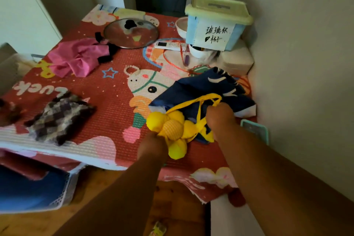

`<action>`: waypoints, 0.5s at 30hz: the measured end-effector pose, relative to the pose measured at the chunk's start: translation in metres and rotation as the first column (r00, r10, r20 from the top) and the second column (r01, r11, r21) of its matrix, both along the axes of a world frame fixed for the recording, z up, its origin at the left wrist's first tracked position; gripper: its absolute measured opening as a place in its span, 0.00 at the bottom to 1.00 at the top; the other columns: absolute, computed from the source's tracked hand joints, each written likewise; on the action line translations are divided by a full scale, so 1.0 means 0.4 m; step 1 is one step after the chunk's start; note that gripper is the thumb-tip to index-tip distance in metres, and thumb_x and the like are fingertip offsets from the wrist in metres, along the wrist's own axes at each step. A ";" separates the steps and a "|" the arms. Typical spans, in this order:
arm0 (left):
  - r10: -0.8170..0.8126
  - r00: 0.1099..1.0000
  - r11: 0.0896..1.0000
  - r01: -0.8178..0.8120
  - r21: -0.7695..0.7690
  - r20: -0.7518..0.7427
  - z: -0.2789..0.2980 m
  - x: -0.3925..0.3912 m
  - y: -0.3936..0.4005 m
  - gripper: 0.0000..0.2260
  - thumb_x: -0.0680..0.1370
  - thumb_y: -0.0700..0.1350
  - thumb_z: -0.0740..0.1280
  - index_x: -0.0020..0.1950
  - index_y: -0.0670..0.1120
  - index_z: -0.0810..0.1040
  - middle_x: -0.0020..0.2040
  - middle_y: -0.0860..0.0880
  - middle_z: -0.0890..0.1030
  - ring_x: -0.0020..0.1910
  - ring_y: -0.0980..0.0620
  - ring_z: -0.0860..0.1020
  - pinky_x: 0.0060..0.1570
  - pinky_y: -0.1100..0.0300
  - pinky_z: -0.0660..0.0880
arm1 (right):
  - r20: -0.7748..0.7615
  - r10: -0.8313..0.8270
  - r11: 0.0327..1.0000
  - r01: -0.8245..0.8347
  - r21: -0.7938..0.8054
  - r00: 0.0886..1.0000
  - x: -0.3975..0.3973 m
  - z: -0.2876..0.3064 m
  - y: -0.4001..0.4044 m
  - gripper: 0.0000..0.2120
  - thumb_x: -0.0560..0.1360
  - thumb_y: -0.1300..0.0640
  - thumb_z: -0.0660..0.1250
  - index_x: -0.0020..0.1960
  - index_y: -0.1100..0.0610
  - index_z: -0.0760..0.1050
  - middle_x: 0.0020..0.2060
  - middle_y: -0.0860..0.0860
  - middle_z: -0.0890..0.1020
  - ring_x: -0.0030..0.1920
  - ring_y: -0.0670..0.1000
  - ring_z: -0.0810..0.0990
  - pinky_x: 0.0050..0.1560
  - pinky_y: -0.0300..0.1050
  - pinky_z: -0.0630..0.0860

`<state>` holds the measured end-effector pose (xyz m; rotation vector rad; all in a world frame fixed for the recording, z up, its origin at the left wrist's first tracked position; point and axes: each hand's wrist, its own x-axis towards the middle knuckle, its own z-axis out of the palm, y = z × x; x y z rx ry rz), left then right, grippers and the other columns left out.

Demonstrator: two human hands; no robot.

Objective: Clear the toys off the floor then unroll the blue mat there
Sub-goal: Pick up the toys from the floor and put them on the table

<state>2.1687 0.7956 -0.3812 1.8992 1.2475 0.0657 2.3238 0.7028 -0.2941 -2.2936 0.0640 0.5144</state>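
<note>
a home room: cartoon play mat [107,90] strewn with clothes, pot lid [131,33] (glass), labelled storage box [214,25].

The scene is being lit dimly and softly, with no hard shadows being cast. The pale wall [306,44] to the right of the grip is being shown brighter than the rest, while the forearms below the grip are being rendered very dark, almost without detail. Beyond the grip, a weak glare is being reflected on the glass lid [131,33]. The yellow soft toy [170,126] inside the grip is being shown slightly blurred, and the storage box [216,23] far beyond it is being smeared by motion. Near the edges, straight lines are being bent by the wide lens, and the corners are being softened.
</note>
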 end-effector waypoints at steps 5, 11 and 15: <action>0.138 0.989 0.990 -0.136 -0.037 0.053 0.034 -0.012 0.003 0.15 0.75 0.43 0.63 0.62 0.43 0.75 0.60 0.36 0.79 0.57 0.35 0.78 0.52 0.50 0.72 | 0.279 0.033 0.996 -0.010 -0.083 0.960 -0.079 -0.028 -0.025 0.27 0.77 0.56 0.63 0.70 0.69 0.63 0.68 0.66 0.68 0.68 0.64 0.67 0.68 0.53 0.62; 0.101 0.987 0.987 -0.115 0.112 0.128 0.091 -0.144 -0.016 0.12 0.77 0.40 0.61 0.59 0.43 0.75 0.57 0.37 0.80 0.57 0.38 0.77 0.49 0.54 0.70 | 0.607 0.256 0.953 -0.300 -0.029 0.752 -0.336 -0.008 -0.052 0.19 0.72 0.58 0.66 0.61 0.64 0.73 0.68 0.64 0.69 0.70 0.62 0.66 0.70 0.52 0.63; -0.056 0.981 0.975 0.014 0.220 0.186 0.073 -0.320 -0.034 0.10 0.75 0.40 0.62 0.54 0.46 0.78 0.51 0.44 0.82 0.48 0.46 0.79 0.40 0.63 0.63 | 0.560 0.412 0.877 -0.480 -0.028 0.719 -0.573 -0.052 -0.081 0.07 0.67 0.63 0.66 0.44 0.65 0.75 0.54 0.64 0.77 0.57 0.64 0.76 0.58 0.55 0.72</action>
